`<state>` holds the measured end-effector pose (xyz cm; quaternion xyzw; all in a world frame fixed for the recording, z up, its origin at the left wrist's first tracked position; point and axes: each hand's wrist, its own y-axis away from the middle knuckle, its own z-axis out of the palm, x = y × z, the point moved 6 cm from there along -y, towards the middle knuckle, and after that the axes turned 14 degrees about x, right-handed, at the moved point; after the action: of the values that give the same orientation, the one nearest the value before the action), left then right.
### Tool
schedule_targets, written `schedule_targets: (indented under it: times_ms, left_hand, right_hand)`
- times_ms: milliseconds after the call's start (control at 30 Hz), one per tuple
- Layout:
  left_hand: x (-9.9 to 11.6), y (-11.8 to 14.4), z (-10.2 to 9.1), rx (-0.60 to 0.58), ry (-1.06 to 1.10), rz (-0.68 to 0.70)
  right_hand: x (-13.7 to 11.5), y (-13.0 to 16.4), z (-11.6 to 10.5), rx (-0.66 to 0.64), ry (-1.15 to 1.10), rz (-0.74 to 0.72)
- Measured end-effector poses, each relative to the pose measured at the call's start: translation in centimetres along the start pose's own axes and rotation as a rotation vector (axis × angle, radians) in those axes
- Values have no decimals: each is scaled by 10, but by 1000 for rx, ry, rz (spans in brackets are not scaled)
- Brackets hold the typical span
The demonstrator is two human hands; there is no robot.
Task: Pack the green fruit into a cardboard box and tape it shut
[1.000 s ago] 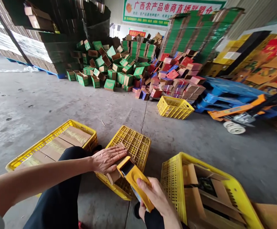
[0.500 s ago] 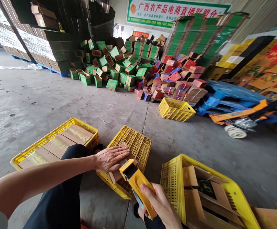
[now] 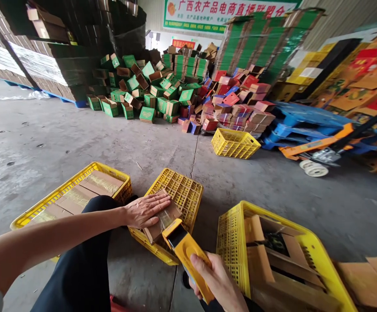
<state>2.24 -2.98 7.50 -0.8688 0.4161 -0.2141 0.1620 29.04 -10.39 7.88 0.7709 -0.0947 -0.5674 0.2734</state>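
My left hand (image 3: 147,209) lies flat on top of a small cardboard box (image 3: 172,211), fingers stretched out. The box rests on an upturned yellow crate (image 3: 188,190), with clear tape along its top. A yellow tape dispenser (image 3: 185,251) is gripped in my right hand (image 3: 216,277), its head at the near right edge of the box. Whether the tape still joins dispenser and box, I cannot tell. To the left, a yellow crate (image 3: 74,178) holds several taped cardboard boxes (image 3: 100,182). At the right, another yellow crate (image 3: 234,238) holds open cardboard boxes (image 3: 292,255) with dark contents.
Farther off stands an empty-looking yellow crate (image 3: 235,143). Beyond it are blue pallets (image 3: 295,117), an orange pallet jack (image 3: 318,145) and a heap of green boxes (image 3: 149,99) and red ones (image 3: 230,97). Cardboard (image 3: 367,281) lies at the lower right.
My left hand has shifted slightly toward the left on the box, baring more of its taped top. The dispenser stays at the box edge. The whole view has shifted a little.
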Motion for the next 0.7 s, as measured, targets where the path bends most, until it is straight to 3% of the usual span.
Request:
schedule_targets:
  times_ms: [267, 433, 700]
  left_hand:
    - [1, 0, 2, -11, -32, -19]
    - [0, 0, 0, -101, -7, -25]
    - [-4, 0, 0, -113, 37, -7]
  right_hand:
    - [17, 10, -1, 38, -29, -25]
    - [26, 18, 4, 97, -70, -17]
    - [-4, 40, 0, 115, -133, -7]
